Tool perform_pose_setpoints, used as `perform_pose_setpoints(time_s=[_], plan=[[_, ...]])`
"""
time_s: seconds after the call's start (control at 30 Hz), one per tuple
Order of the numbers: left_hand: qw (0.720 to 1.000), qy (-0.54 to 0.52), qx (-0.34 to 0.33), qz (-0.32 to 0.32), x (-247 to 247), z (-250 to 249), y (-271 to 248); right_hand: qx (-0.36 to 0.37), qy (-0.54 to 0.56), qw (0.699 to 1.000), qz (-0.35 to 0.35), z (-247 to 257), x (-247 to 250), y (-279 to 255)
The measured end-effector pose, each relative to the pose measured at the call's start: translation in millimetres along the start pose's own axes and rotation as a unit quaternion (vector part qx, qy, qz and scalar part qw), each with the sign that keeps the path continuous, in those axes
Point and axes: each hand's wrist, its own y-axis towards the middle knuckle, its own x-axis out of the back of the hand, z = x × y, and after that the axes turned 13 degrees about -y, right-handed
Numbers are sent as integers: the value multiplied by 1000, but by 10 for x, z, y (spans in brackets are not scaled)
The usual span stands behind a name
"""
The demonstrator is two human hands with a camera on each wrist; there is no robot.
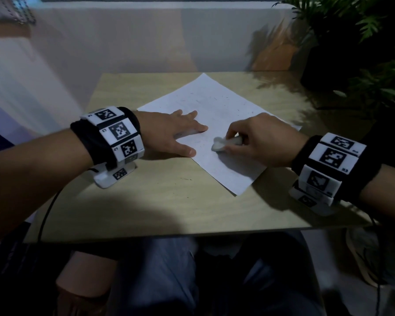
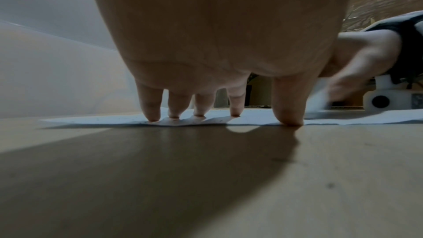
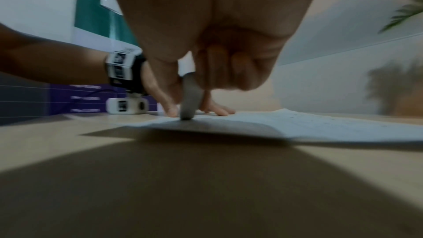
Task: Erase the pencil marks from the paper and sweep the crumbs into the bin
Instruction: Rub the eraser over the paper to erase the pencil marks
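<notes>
Two hands on paper (image 1: 217,110): left (image 1: 169,131) flat, right (image 1: 258,140) pinching eraser (image 1: 226,143) crosswise.

Right hand (image 3: 217,30) pinching a grey eraser (image 3: 191,97), its tip touching the paper (image 3: 320,128) on the wooden table (image 3: 45,138); left hand (image 3: 164,95) pressing the sheet behind.

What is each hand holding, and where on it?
The right hand pinches the eraser by its upper end. The left hand holds nothing, pressing the paper flat.
</notes>
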Motion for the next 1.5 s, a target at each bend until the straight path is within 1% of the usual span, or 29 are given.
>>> perform_pose_setpoints(time_s=[0.03,0.1,0.13,0.17,0.2,0.27,0.3,0.33,0.43,0.5,0.57,0.6,0.63,0.67,0.73,0.77,0.8,0.9,0.97,1.03,1.07,1.13,1.17,1.27,1.3,1.33,1.43,1.5], plan=[[1000,0,0,0,3,2,0,18,9,1000,13,18,3,-17],[1000,0,1,1,3,-1,-2,65,62,993,74,83,24,-67],[1000,1,2,1,2,-2,-1,73,81,989,98,93,27,-73],[1000,1,3,1,2,-9,-4,67,85,989,102,77,18,-60],[1000,1,3,2,-1,-12,-3,50,74,992,89,52,10,-39],[1000,0,2,0,0,-12,-1,8,30,999,37,9,-12,1],[1000,1,2,0,2,-11,-3,-1,14,1000,19,4,-24,7],[1000,1,2,0,5,-11,-5,7,13,1000,16,16,-28,-2],[1000,1,3,4,11,-25,-10,57,48,995,73,88,-12,-51],[1000,3,4,5,10,-30,-17,36,53,995,75,75,-13,-19],[1000,0,4,3,8,-29,-18,-11,38,998,42,38,-30,21],[1000,-2,4,2,10,-27,-20,-19,30,999,26,34,-36,29],[1000,-3,3,2,13,-27,-22,-11,28,999,23,49,-37,23],[1000,-3,3,3,16,-27,-24,10,33,999,35,75,-30,3],[1000,-1,5,4,15,-33,-32,50,51,994,82,140,-11,-48],[1000,-1,7,4,13,-36,-37,51,58,993,89,148,-12,-57],[1000,0,9,4,10,-43,-42,36,56,995,78,127,-28,-52],[1000,3,12,-4,11,-56,-49,-28,17,999,7,37,-86,-18],[1000,-8,-10,-8,5,-35,-33,-14,17,1000,-3,44,-109,-24],[998,-42,-52,-3,-14,14,-7,16,43,999,10,77,-95,-35],[996,-58,-68,1,-24,43,3,18,54,998,14,84,-80,-35],[995,-66,-77,9,-38,79,21,8,51,999,14,75,-55,-23],[995,-65,-76,11,-40,83,31,11,50,998,23,74,-41,-27],[995,-64,-74,9,-32,76,32,68,80,990,90,124,-16,-56],[995,-65,-74,8,-30,75,28,76,82,989,100,138,-16,-55],[995,-64,-73,8,-30,73,26,71,76,990,93,128,-26,-42],[996,-60,-69,9,-28,63,27,28,35,999,29,54,-54,9],[996,-59,-69,7,-29,62,32,48,37,998,15,62,-67,-3]])
